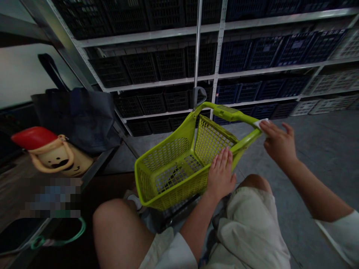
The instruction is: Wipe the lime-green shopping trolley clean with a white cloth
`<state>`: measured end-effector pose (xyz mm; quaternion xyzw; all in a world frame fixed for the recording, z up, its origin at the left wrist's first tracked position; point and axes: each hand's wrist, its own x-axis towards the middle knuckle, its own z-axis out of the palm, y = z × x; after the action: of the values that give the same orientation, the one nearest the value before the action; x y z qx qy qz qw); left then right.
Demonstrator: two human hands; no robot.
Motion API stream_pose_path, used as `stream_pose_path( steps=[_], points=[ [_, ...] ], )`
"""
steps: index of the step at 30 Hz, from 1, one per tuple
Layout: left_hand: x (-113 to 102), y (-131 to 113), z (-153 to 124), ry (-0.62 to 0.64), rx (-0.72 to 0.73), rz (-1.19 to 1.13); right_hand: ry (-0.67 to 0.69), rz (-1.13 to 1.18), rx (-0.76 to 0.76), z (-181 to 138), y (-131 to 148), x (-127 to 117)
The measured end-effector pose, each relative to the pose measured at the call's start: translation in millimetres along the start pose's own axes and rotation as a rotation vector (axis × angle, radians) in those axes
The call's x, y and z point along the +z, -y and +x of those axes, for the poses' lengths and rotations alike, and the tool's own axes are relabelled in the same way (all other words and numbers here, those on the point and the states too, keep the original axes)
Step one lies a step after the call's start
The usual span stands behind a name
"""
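A lime-green plastic shopping cart (168,149) with grid walls stands in front of my knees. My left hand (221,173) lies against the near side of its basket, fingers stretched together and reaching up over the rim. At the right end of the cart's handle (228,113), my right hand (279,144) presses a folded white wipe (261,122) against the green frame. The wipe is mostly covered by the fingertips. Inside the basket, the grid floor shows. A grey metal pole (198,48) with a grey hook-like piece rises at the handle's left corner.
Shelves hold rows of black crates (140,67) and blue crates (266,48), with white crates farther right. On the left bench are a dark tote bag (78,116), a red-capped cartoon container (56,153), a green cord (70,237) and a dark flat device (19,233).
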<state>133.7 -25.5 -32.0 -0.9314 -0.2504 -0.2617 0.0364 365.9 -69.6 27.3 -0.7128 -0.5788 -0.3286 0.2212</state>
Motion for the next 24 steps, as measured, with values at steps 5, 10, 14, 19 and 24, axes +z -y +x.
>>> stream_pose_path(
  steps=[5, 10, 14, 19, 24],
  points=[
    [1, 0, 0, 0.001, 0.004, 0.017, 0.139, 0.181, -0.438, -12, 27, 2],
    [2, 0, 0, 0.004, 0.004, 0.051, 0.005, 0.071, -0.131, 1, -5, 1],
    [2, 0, 0, 0.005, 0.003, 0.061, 0.020, 0.049, -0.225, -7, 13, 3],
    [1, 1, 0, 0.012, 0.009, 0.038, 0.119, 0.153, -0.434, -3, 8, 1],
    [1, 0, 0, 0.004, -0.004, 0.025, 0.019, 0.056, -0.082, 1, 6, -1]
  ],
)
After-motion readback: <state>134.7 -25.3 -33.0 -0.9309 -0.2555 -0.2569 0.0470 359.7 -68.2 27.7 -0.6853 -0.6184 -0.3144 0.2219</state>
